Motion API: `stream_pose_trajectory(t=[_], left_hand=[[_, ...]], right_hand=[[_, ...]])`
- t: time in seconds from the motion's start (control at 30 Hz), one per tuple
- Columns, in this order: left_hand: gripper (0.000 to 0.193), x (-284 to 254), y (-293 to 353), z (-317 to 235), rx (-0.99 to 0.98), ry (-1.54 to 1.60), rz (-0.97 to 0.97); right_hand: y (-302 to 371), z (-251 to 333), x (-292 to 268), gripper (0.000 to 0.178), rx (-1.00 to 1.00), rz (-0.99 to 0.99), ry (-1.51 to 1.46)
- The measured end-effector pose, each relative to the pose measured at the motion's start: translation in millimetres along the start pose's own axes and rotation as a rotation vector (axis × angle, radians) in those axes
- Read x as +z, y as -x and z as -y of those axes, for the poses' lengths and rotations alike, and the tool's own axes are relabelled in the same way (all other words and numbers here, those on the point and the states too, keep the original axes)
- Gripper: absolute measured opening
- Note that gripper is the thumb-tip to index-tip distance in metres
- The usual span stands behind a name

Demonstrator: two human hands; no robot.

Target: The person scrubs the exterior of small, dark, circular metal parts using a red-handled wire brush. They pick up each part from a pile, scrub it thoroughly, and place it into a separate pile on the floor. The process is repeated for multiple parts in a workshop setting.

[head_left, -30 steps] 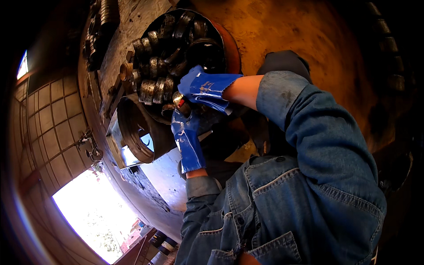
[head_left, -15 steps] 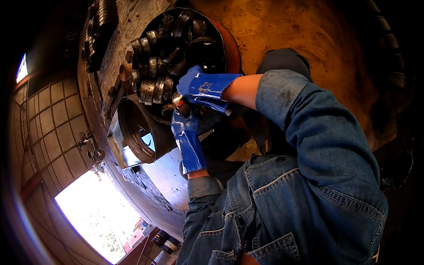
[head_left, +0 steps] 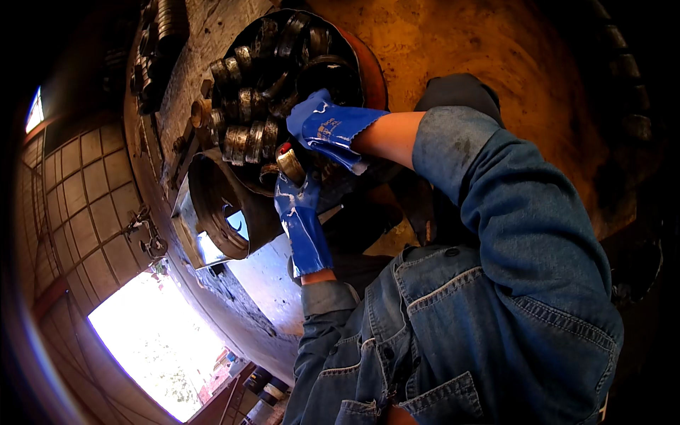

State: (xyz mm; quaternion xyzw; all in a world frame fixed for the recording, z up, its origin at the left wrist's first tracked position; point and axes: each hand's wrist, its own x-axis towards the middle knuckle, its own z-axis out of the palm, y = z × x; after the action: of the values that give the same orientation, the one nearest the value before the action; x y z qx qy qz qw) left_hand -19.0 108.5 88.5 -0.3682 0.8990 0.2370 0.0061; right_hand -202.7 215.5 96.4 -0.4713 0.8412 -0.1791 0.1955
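My left hand (head_left: 297, 193), in a blue rubber glove, grips a brassy metal ring (head_left: 290, 166) by its lower side. Just above it is my right hand (head_left: 317, 124), in a matching glove, with its fingers curled and mostly hidden from view. A small red tip (head_left: 285, 148) shows at the ring's upper edge; what it belongs to is hidden. Beyond both hands, a round drum (head_left: 371, 74) with a reddish wall holds many dark, oily metal rings (head_left: 253, 105), some lined up in rows. A wider black ring (head_left: 329, 73) lies inside it, near my right hand.
Left of my left hand stands an open metal cylinder (head_left: 248, 205) on its side. More stacked rings (head_left: 170, 28) are at the far left. A brown, stained surface (head_left: 524, 78) spreads to the right. A bright doorway (head_left: 163, 340) is at lower left.
My right hand has shifted slightly up and away from the ring, showing more of it. The red tip has moved up to the ring's upper edge. My left hand stays almost in place.
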Motion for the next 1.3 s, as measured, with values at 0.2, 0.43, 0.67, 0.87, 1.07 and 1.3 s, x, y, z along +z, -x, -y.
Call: stream_pose_trajectory(t=[0.2, 0.43, 0.67, 0.87, 1.07, 1.3], left_hand=[[0.06, -2, 1, -2, -0.009, -0.013, 0.003], [0.055, -5, 8, -25, -0.018, -0.139, 0.006], [0.05, -5, 3, -10, 0.033, 0.115, -0.054], [0.05, -20, 6, -30, -0.022, -0.11, -0.019], [0.051, -26, -17, -5, -0.009, 0.081, 0.088], [0.047, -23, -30, 8, -0.018, 0.096, 0.157]], right_hand=[[0, 2, -2, 0.023, -0.011, 0.006, 0.005], [-1, -1, 2, 0.022, -0.019, -0.006, 0.003], [3, 0, -5, 0.027, -0.006, 0.048, -0.007], [-1, -3, -7, 0.032, 0.031, 0.129, -0.034], [2, 0, -8, 0.035, 0.042, 0.137, -0.026], [1, 0, -5, 0.036, 0.043, 0.133, -0.016]])
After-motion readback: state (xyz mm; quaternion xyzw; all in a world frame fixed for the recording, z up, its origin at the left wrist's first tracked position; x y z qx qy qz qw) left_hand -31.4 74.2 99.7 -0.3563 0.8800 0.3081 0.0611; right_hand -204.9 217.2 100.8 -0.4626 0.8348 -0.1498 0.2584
